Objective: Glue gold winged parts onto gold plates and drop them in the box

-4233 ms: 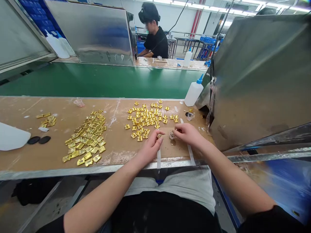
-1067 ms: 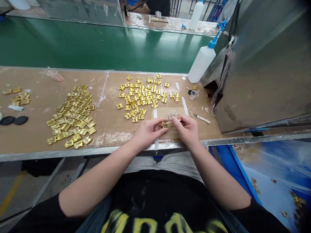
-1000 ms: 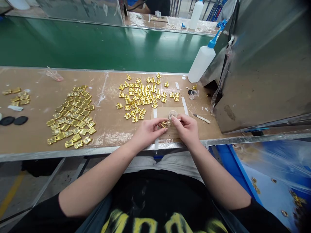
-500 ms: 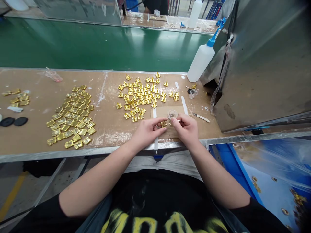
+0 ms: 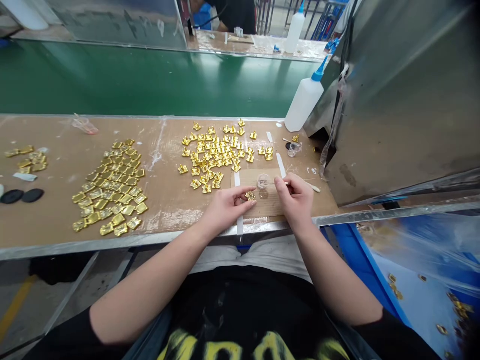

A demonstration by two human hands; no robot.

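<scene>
Between the thumb and fingers of my left hand (image 5: 227,206) is a small gold metal piece (image 5: 250,196), held just above the cardboard pad. My right hand (image 5: 297,200) pinches a thin stick (image 5: 275,183), whose far end reaches to a small clear round cup (image 5: 263,181). Whether the tip is inside the cup or over its rim is too small to tell. Several gold pieces with upright posts (image 5: 219,152) lie spread beyond my left hand. Farther left, flat gold pieces (image 5: 112,187) are laid close together in slanting rows.
A white squeeze bottle (image 5: 304,102) with a blue nozzle stands by a metal panel (image 5: 405,100) on the right. Behind the bench runs a green belt (image 5: 150,82). Black discs (image 5: 12,196) lie far left. A blue bin (image 5: 375,280) with gold pieces is below right.
My right hand has drawn the stick away from the gold piece and across to the cup. My left hand keeps hold of the piece. The whole view has shifted slightly.
</scene>
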